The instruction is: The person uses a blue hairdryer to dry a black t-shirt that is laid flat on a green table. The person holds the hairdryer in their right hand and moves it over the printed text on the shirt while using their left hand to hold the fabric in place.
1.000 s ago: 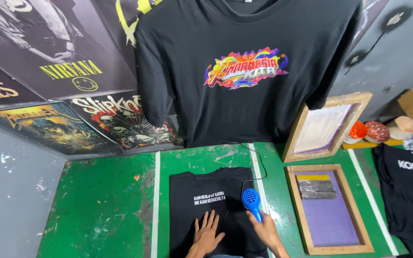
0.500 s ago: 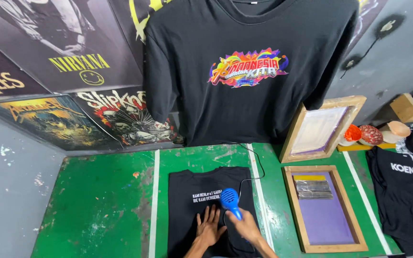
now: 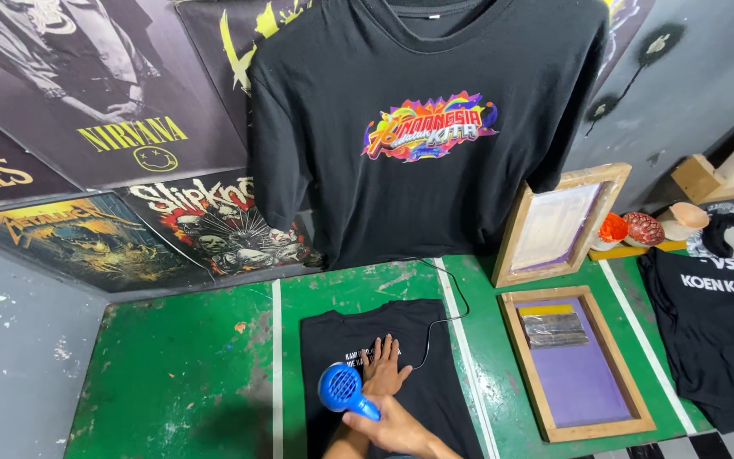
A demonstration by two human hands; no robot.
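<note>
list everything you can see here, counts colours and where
black t-shirt: 1, black, flat on the table under the hands
hair dryer: 1, blue, over that shirt
cord: 1, black, across shirt
hanging t-shirt: 1, black, colourful print, wall
printing screens: 2, wood frames, right; one flat, one leaning
table: 1, green, white stripes
posters: several, dark, left wall
left hand: flat on shirt
right hand: grips dryer handle

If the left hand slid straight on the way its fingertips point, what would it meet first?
The left hand lies flat on the black shirt, pointing up-table. It would probably first cross the shirt's small white print, then the shirt's top edge; depth is uncertain.
</note>
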